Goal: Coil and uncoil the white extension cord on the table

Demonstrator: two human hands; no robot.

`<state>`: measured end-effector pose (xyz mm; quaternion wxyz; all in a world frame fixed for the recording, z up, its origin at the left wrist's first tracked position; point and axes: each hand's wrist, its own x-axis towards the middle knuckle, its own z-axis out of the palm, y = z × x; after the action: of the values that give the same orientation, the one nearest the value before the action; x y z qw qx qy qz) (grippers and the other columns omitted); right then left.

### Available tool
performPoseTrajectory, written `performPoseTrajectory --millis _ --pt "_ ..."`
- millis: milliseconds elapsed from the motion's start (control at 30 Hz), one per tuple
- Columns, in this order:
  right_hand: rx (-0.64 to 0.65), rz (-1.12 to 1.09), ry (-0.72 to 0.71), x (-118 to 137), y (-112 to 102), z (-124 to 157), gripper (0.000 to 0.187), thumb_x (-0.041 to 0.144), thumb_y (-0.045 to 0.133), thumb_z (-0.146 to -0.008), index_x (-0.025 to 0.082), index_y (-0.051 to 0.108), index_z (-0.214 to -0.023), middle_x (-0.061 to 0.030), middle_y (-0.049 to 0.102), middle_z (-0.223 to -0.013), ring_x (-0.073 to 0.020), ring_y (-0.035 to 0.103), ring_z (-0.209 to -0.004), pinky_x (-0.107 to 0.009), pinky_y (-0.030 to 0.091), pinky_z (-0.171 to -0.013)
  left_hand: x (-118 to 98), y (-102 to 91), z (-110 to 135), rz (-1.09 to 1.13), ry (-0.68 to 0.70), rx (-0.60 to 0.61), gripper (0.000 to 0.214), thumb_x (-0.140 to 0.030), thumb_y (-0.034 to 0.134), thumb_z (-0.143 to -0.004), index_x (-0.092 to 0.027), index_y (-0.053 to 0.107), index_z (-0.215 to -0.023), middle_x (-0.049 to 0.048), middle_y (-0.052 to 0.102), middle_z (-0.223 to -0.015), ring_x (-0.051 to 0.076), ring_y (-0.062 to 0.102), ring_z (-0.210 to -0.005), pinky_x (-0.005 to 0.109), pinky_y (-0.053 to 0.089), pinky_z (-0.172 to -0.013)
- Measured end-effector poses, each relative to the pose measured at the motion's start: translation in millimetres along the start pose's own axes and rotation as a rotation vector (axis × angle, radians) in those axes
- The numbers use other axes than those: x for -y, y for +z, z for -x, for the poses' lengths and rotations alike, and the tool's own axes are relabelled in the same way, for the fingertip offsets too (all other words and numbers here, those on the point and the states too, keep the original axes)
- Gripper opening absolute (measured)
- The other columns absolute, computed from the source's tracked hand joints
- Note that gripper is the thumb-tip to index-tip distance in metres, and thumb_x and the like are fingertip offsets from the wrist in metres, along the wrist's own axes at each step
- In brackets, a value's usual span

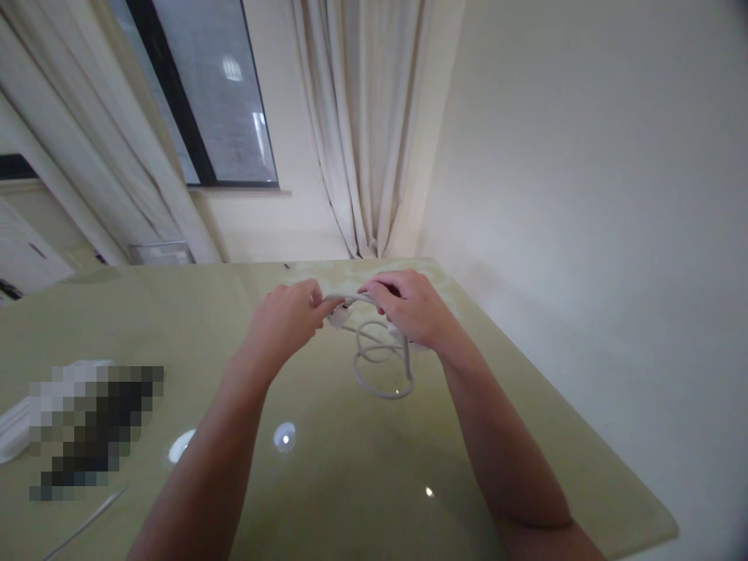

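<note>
A white cable (386, 396) runs between my two hands and hangs in loose loops over the table, below my right hand. My left hand (295, 312) pinches one part of it, and a small white plug-like end (339, 315) shows just beside those fingertips. My right hand (409, 304) grips the cable a short way to the right, thumb and fingers closed around it. Between the hands the cable makes a short, slightly arched stretch. Part of the cable behind my right hand is hidden.
The pale green glossy table (327, 499) has its right edge along a white wall (596, 195). At the left lie a white object (15, 428) beside a blurred-out dark patch and a thin white cord (87, 520). Curtains (362, 117) and a window (216, 86) stand behind.
</note>
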<state>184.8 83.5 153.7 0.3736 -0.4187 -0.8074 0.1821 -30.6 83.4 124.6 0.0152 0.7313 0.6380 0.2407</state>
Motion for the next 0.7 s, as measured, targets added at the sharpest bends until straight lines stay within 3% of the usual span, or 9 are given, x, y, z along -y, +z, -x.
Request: performPoseTrajectory --millis 200,333,433,567,700 --pt "0.008 -0.069 0.033 -1 1 2 0.027 0.033 0.054 -0.095 0.017 0.066 -0.078 0.0009 0.058 -0.064 -0.0115 0.048 -0.060 -0.024 0.031 -0.058 -6 7.6 -4 0.054 0.002 -0.134 0.022 -0.045 0.062 -0.093 -0.023 0.062 -0.094 0.0064 0.074 -0.079 0.024 0.067 -0.074 0.031 0.037 -0.067" --pt "-0.010 -0.067 0.048 1 3 3 0.025 0.033 0.054 -0.095 0.018 0.062 -0.077 0.0007 0.059 -0.066 -0.0111 0.049 -0.061 -0.024 0.033 -0.058 -4 10.5 -4 -0.035 -0.057 -0.192 0.040 -0.056 0.059 -0.090 -0.023 0.065 -0.070 0.0079 0.066 -0.064 0.026 0.063 -0.070 0.033 0.036 -0.064" --pt "-0.017 -0.077 0.047 3 3 3 0.029 0.033 0.055 -0.095 0.018 0.057 -0.071 0.0011 0.057 -0.063 -0.0106 0.048 -0.059 -0.023 0.032 -0.057 -5 12.1 -4 -0.026 -0.063 -0.172 0.050 -0.057 0.052 -0.093 -0.023 0.067 -0.060 0.0088 0.063 -0.058 0.025 0.060 -0.065 0.033 0.034 -0.062" --pt "0.035 -0.218 0.035 0 2 2 0.033 0.036 0.054 -0.094 0.018 0.055 -0.066 0.0018 0.054 -0.058 -0.0099 0.047 -0.055 -0.023 0.033 -0.054 -9 10.5 -5 0.104 -0.011 -0.149 0.046 -0.046 0.045 -0.096 -0.021 0.076 -0.073 0.0073 0.070 -0.066 0.021 0.060 -0.063 0.031 0.034 -0.060" --pt "0.076 -0.411 0.086 -9 4 -1 0.033 0.037 0.055 -0.092 0.018 0.055 -0.065 0.0031 0.050 -0.056 -0.0088 0.045 -0.051 -0.022 0.033 -0.049 -14 0.0 -1 0.352 0.201 -0.004 0.046 -0.046 0.040 -0.101 -0.019 0.077 -0.093 0.0043 0.075 -0.078 0.019 0.065 -0.072 0.027 0.042 -0.065"
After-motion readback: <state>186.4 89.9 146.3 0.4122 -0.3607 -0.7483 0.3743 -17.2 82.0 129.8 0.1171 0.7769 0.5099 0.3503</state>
